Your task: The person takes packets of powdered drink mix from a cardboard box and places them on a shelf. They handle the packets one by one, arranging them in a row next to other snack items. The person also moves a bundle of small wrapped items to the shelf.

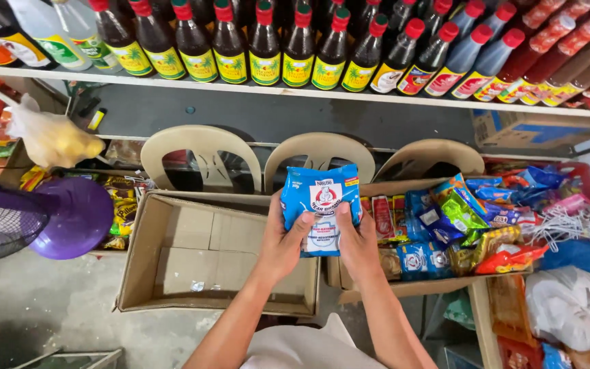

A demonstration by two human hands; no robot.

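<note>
Cramped shop quarters surround me: a white shelf runs across the top of my view, packed shoulder to shoulder with dark sauce bottles wearing red caps and yellow labels, so each label faces out and none can tip. Below it, three beige plastic chairs stand in a row with their backs toward me, tucked against the wall.

My left hand and right hand are both closed around a blue and white pouch, thumbs pressed on its front and fingers curled behind, holding it upright at chest height between the two boxes so its printed face is turned to me. It hangs in the air, touching nothing but my hands.

Just left of it, an open cardboard box sits on the concrete floor, flaps splayed outward, with only a scrap or two of wrapper on its bottom. To the right, a second carton is heaped with small sachets in blue, green, red and yellow, piled loosely rather than stacked. A white plastic bag lies at the lower right.

On the left, a purple fan stands by its dark grille, and a clear bag of yellowish goods hangs above it.
</note>
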